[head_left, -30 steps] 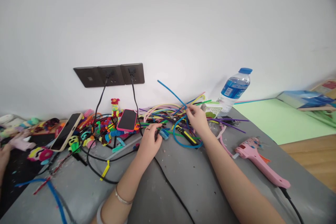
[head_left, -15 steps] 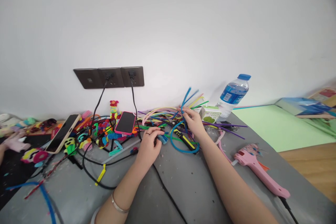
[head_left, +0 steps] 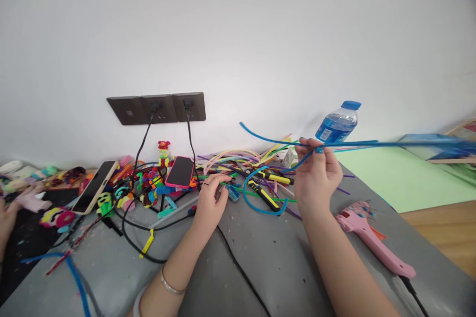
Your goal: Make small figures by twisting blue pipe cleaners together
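Okay, right hand (head_left: 318, 178) is pinching blue fuzzy stems (head_left: 349, 144), at least two, exact count hidden by overlap. They're up and right of the yellow-black pliers (head_left: 265, 195), one curving back round the lower handle. One pair of pliers, two handles spread. Left hand (head_left: 208, 203): left of pliers, fingers bent beside one blue bundle (head_left: 233, 193); can't tell if gripped. Further left of pliers: two phones (head_left: 180, 172), plus one co-worker's hand (head_left: 6, 218) at far left. Right of pliers: one bottle (head_left: 334, 126), one pink glue gun (head_left: 377, 242).
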